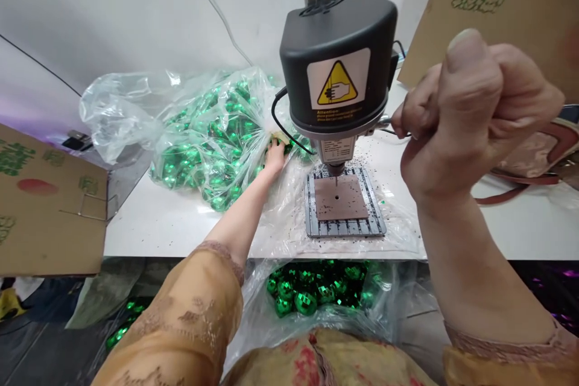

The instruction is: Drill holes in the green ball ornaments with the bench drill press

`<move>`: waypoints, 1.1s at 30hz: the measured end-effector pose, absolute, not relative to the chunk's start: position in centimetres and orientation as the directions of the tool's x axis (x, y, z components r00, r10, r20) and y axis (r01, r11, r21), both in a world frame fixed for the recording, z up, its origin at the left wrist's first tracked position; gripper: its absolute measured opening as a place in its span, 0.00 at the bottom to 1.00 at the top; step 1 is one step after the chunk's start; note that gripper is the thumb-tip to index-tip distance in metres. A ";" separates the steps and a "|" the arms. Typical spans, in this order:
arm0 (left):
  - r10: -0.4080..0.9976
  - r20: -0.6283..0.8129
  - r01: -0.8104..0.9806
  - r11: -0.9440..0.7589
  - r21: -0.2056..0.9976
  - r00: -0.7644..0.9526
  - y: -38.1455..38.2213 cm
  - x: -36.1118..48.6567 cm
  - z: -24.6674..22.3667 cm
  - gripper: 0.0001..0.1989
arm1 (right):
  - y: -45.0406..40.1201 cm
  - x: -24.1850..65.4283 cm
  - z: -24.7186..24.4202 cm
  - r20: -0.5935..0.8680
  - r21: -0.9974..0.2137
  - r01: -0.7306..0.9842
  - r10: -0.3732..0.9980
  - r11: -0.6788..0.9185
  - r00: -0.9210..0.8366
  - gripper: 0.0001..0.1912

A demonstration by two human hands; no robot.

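Note:
My left hand (275, 157) reaches into the mouth of a clear plastic bag (120, 110) on the table, its fingers apart among shiny green mirrored balls (221, 126). Its fingertips are partly hidden by the plastic and the balls. On the right, my right hand (470, 108) is closed in a fist around the feed handle of the black drill press (337, 60); the hand covers most of the handle. Under the drill bit (336, 181), a brown square board (342, 208) with a small dark hole lies on the slotted metal base (348, 229). No ball is on the board.
Dark shavings are scattered around the base on the white table (136, 235). Below the table's front edge an open plastic bag holds more green balls (306, 301). Cardboard boxes (54, 211) stand left and back right. A brown-trimmed bag (527, 151) lies at the right.

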State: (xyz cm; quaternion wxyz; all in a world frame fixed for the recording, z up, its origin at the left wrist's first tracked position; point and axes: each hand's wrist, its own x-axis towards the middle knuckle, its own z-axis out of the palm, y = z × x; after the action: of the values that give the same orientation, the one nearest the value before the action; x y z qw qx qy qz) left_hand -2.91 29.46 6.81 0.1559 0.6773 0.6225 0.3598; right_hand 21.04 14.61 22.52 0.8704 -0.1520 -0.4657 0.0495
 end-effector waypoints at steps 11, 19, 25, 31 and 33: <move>0.997 0.063 -0.116 -0.068 0.991 -0.047 17.9 -2.9 10.5 0.23 | 14.2 20.7 22.6 0.787 -0.333 0.054 0.246 0.941 0.566 0.25; 0.998 0.011 -0.124 -0.003 0.992 0.063 12.3 1.7 6.9 0.30 | 13.6 21.1 22.5 0.803 -0.384 0.049 0.308 0.922 0.510 0.26; 0.988 0.109 0.050 -0.115 0.992 0.106 13.7 2.6 5.1 0.29 | 13.5 21.3 22.4 0.805 -0.428 0.064 0.348 0.902 0.480 0.28; 0.970 0.205 0.188 -0.227 0.956 0.131 14.0 3.2 4.7 0.28 | 13.1 21.2 22.5 0.795 -0.455 0.074 0.367 0.888 0.483 0.27; 0.964 0.227 0.227 -0.253 0.940 0.136 14.1 3.4 4.6 0.29 | 13.0 21.2 22.5 0.796 -0.458 0.075 0.371 0.886 0.478 0.27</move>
State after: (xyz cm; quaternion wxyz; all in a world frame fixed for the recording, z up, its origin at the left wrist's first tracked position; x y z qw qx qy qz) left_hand 3.37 14.06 4.59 0.3966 0.6407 0.4647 0.4650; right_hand 21.17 13.05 22.51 0.8307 -0.2218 -0.5028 0.0893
